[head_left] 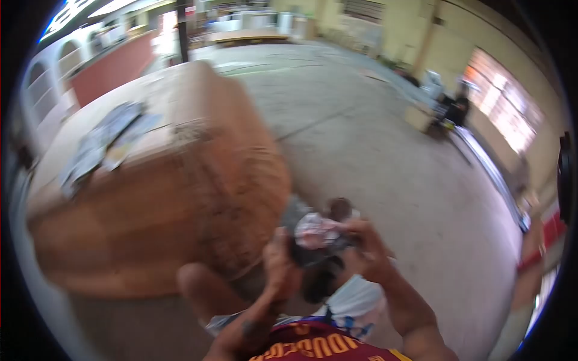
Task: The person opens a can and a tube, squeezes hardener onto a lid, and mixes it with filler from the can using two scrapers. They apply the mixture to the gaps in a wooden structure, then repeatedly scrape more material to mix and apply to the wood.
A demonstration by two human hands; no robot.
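Observation:
In front of my lap, my left hand (280, 265) is beside a dark, flat-looking object (295, 219); blur hides how its fingers meet it. My right hand (364, 246) has its fingers closed around the end of a crumpled pinkish-white bundle (314, 231), which lies over the dark object. A dark round container (339, 209) stands just beyond the bundle. To the left is a large brown curved block (150, 210), with a grey cloth (102, 141) on its pale top.
Grey concrete floor (355, 144) spreads ahead. Dark equipment (454, 108) and a cardboard box (418, 117) stand by the right wall, near a long metal strip (490, 171). At the back are a low table (250, 36) and a red partition (114, 69).

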